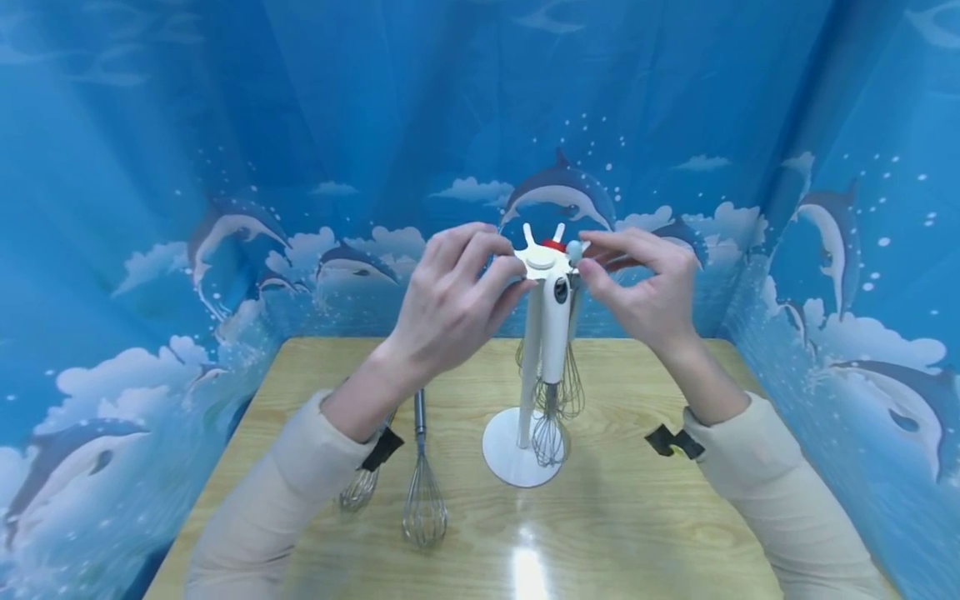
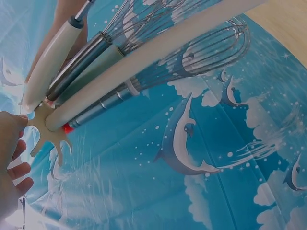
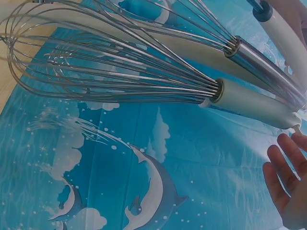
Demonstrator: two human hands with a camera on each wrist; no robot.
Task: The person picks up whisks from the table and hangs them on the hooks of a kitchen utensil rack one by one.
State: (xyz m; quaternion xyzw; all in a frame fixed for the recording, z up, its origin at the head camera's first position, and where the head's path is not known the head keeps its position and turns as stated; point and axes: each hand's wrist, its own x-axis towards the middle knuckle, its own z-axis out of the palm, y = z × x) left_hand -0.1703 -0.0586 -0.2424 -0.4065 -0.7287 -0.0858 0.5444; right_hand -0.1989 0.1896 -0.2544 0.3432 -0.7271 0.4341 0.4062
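Observation:
A white utensil stand (image 1: 519, 446) rises from a round base, with a ring of prongs on top. My left hand (image 1: 468, 292) pinches a prong (image 2: 36, 122) on the stand's left side, its other fingers loose below. My right hand (image 1: 645, 279) is at the opposite side, thumb and forefinger at the end of a pale-blue-handled whisk (image 3: 254, 104) that hangs there; the thumb is hidden in the right wrist view. Beside it hang a white-handled whisk (image 1: 555, 329), nearest me, a steel-handled whisk (image 3: 266, 69) and another steel whisk with a red end (image 2: 103, 108).
On the wooden table (image 1: 637, 517), left of the stand, lies a steel whisk (image 1: 424, 500). Another whisk (image 1: 358, 490) is partly hidden under my left forearm. Blue dolphin-print curtains (image 1: 420, 108) close in the back and both sides.

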